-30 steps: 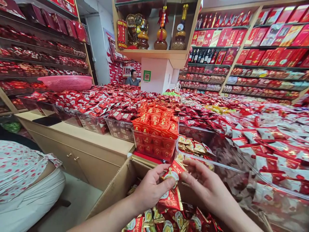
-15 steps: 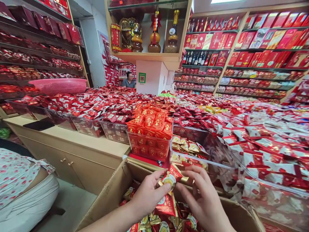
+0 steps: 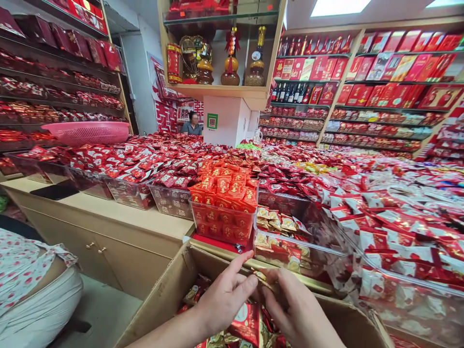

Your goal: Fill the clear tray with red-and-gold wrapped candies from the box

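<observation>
Over an open cardboard box, my two hands meet at a small red-and-gold candy packet, now turned nearly edge-on and mostly covered by fingers. My left hand pinches its near side between thumb and fingers, the index finger stretched forward. Curled round the packet's other end are the fingers of my right hand. Just below, a larger red packet shows between my wrists; whether it is held or lies on the pile, I cannot tell. More red and gold packets fill the box underneath.
Beyond the box stand clear bins, one with orange-red packets, another with gold-edged candies. White-and-red packets heap up at right. A pink basket sits back left. A person is close on the left; another is far back.
The candy packet has tipped from face-up to nearly edge-on. My right hand has closed in on it, and both hands sit slightly lower. The camera view has tilted slightly up.
</observation>
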### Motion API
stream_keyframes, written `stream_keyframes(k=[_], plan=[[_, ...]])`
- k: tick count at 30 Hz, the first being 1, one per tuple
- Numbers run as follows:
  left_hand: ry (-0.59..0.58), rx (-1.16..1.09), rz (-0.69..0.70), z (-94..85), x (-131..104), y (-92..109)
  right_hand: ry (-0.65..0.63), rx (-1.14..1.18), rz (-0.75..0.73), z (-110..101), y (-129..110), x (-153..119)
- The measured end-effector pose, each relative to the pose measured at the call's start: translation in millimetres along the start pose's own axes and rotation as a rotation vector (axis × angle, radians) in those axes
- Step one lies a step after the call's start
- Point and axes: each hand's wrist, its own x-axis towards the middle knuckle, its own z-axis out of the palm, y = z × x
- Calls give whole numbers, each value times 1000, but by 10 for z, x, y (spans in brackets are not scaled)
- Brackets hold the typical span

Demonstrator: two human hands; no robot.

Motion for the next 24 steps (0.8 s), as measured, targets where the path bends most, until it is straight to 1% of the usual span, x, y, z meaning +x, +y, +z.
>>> stream_keyframes(k=[2,4,6,7,8,9,11,13,15,17,19,21,24], plan=[[28,-26,-32,-26,22,26,83,-1,5,-83,-25,18],[67,-48,-53,-59,53,26,227,-26,-30,-236,-54,102],[101,-68,-66,-88,81,10,367,-109,-65,-433,-54,284],[111,-78,-70,-98,91,0,398,-174,-58,-531,-29,413],[117,-83,-75,-103,97,-10,395,-246,-24,-617,17,562],[119,-82,-82,-104,99,-20,353,-327,36,-685,85,723],[106,-69,-96,-97,94,-39,162,-460,186,-747,281,1046],[84,-62,-108,-84,80,-57,-43,-584,306,-718,520,1311],[65,-59,-128,-73,67,-73,-193,-687,344,-632,754,1480],[52,-53,-153,-67,58,-87,-262,-742,342,-536,944,1554],[37,-43,-163,-68,55,-104,-279,-755,342,-459,1075,1561],[20,-38,-153,-75,58,-130,-300,-758,338,-407,1153,1532],[-1,-34,-131,-93,64,-180,-349,-745,326,-363,1209,1470]])
